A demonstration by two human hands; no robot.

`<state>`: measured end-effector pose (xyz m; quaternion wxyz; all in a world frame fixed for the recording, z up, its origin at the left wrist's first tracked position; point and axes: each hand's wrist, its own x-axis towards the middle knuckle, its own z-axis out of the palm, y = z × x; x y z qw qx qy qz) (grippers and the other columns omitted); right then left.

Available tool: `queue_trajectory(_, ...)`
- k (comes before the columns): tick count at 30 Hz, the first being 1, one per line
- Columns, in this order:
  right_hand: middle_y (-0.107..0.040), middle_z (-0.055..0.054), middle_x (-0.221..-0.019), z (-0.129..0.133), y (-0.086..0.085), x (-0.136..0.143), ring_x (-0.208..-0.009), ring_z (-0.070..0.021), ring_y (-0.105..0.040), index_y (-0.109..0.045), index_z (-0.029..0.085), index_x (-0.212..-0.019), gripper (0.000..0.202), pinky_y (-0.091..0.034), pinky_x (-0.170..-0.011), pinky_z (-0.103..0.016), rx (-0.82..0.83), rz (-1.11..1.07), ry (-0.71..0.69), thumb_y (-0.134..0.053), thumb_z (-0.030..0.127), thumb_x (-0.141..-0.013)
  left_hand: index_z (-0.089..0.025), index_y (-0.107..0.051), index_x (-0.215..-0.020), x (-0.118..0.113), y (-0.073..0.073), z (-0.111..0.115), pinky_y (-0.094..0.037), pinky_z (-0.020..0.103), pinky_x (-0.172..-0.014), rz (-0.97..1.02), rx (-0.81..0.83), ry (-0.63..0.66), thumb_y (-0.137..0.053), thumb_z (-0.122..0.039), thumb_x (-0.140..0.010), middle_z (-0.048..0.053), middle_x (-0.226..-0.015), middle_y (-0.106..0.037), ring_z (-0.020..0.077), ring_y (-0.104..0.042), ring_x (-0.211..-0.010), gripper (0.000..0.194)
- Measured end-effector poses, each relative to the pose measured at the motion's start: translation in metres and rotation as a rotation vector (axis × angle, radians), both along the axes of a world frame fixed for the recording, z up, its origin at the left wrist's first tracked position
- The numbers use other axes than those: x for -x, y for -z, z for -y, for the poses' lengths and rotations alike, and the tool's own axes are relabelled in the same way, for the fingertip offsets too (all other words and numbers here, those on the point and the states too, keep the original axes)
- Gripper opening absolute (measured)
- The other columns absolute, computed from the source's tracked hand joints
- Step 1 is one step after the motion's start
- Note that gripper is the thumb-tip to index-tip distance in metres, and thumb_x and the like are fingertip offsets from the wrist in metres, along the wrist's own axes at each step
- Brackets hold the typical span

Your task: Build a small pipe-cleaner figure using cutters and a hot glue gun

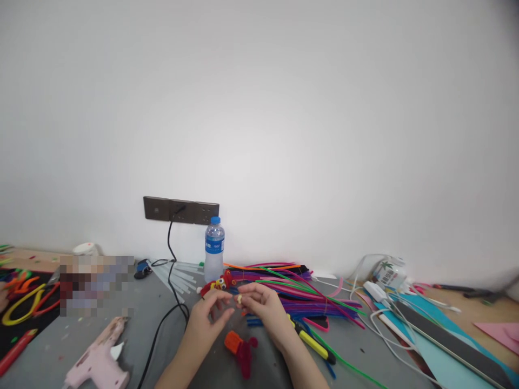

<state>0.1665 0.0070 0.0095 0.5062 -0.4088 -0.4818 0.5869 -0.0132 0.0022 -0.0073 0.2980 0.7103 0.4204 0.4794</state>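
Near the middle of the desk, my right hand (265,310) pinches a small pale cream piece (239,298) between thumb and fingertips; its exact kind is too small to tell. My left hand (208,319) is close beside it, thumb and fingers apart, holding nothing visible. On the desk between my forearms lies an orange and dark red fuzzy pipe-cleaner shape (242,351). Just beyond my left fingers sits a red and yellow fuzzy figure (219,284) with googly eyes. A bundle of coloured pipe cleaners (300,302) spreads behind my right hand.
A pink glue gun (99,356) and black cord (156,340) lie left, near clear glue sticks (174,276). A water bottle (214,248) stands by the wall. Rightward are a yellow-black tool (314,344), white cables (389,335) and a dark flat bar (450,343). Yellow-handled scissors (24,308) lie far left.
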Motion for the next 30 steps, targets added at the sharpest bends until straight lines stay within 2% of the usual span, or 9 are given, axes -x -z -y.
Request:
queue_trajectory(4, -0.067, 0.0, -0.064, -0.001, 0.003, 0.007, -0.061, -0.0152, -0.062, -0.066, 0.018, -0.075, 0.032, -0.044, -0.055, -0.024, -0.131, 0.137, 0.031, -0.081, 0.043, -0.062, -0.02, -0.067, -0.083, 0.0, -0.003, 0.002, -0.043, 0.022, -0.055, -0.031, -0.051, -0.015, -0.061, -0.03, -0.081, 0.003, -0.079, -0.067, 0.0168, -0.059, -0.066, 0.012)
queue_trajectory(8, -0.066, 0.0, -0.066, -0.001, 0.005, 0.01, -0.063, -0.0158, -0.061, -0.063, 0.019, -0.079, 0.028, -0.043, -0.055, -0.025, -0.203, 0.211, 0.05, -0.075, 0.042, -0.068, -0.02, -0.051, -0.056, 0.002, -0.005, 0.003, -0.039, 0.023, -0.055, 0.025, 0.009, -0.071, -0.042, -0.043, -0.093, -0.002, -0.055, -0.051, 0.0141, -0.05, -0.054, 0.044)
queue_trajectory(10, -0.066, -0.001, -0.067, 0.0, 0.005, 0.011, -0.063, -0.0159, -0.06, -0.063, 0.019, -0.079, 0.027, -0.042, -0.056, -0.025, -0.205, 0.222, 0.043, -0.073, 0.042, -0.07, -0.02, -0.046, -0.055, 0.003, -0.005, 0.003, -0.038, 0.023, -0.054, 0.099, 0.07, -0.094, -0.035, -0.047, -0.095, -0.003, -0.052, -0.047, 0.0138, -0.048, -0.052, 0.05)
queue_trajectory(14, -0.062, 0.001, -0.064, 0.003, 0.0, 0.014, -0.058, -0.014, -0.055, -0.063, 0.019, -0.077, 0.025, -0.039, -0.054, -0.025, -0.197, 0.251, 0.042, -0.073, 0.041, -0.069, -0.02, -0.057, -0.076, 0.002, -0.005, 0.002, -0.044, 0.023, -0.058, 0.172, 0.124, -0.055, -0.045, -0.047, -0.091, 0.0, -0.068, -0.059, 0.0159, -0.056, -0.061, 0.034)
queue_trajectory(17, -0.058, 0.003, -0.06, 0.004, -0.003, 0.014, -0.054, -0.0122, -0.05, -0.06, 0.019, -0.071, 0.022, -0.036, -0.052, -0.024, -0.22, 0.292, 0.049, -0.073, 0.037, -0.069, -0.019, -0.063, -0.089, -0.002, -0.003, 0.003, -0.046, 0.023, -0.06, 0.087, 0.15, 0.028, -0.051, -0.042, -0.089, 0.003, -0.078, -0.067, 0.0184, -0.062, -0.071, 0.026)
queue_trajectory(20, -0.058, 0.003, -0.061, 0.004, -0.002, 0.013, -0.055, -0.0125, -0.051, -0.057, 0.019, -0.068, 0.019, -0.036, -0.054, -0.024, -0.229, 0.306, 0.035, -0.072, 0.031, -0.069, -0.019, -0.066, -0.088, -0.006, -0.001, 0.004, -0.044, 0.022, -0.055, -0.03, 0.17, 0.065, -0.055, -0.033, -0.085, 0.004, -0.08, -0.071, 0.0182, -0.064, -0.07, 0.018)
queue_trajectory(25, -0.061, 0.002, -0.059, 0.003, 0.003, 0.011, -0.055, -0.0138, -0.054, -0.059, 0.019, -0.066, 0.018, -0.037, -0.055, -0.025, -0.166, 0.324, -0.011, -0.073, 0.03, -0.068, -0.019, -0.064, -0.079, -0.007, 0.0, 0.003, -0.041, 0.021, -0.053, -0.131, 0.124, 0.034, -0.059, -0.019, -0.077, 0.001, -0.072, -0.068, 0.0164, -0.063, -0.065, 0.006)
queue_trajectory(30, -0.064, 0.001, -0.058, 0.002, 0.003, 0.009, -0.054, -0.0142, -0.054, -0.063, 0.018, -0.063, 0.022, -0.037, -0.055, -0.025, -0.127, 0.312, -0.033, -0.075, 0.035, -0.066, -0.019, -0.065, -0.075, -0.005, -0.001, 0.003, -0.042, 0.022, -0.056, -0.148, 0.08, 0.02, -0.06, -0.02, -0.077, 0.001, -0.072, -0.067, 0.0167, -0.062, -0.066, 0.006)
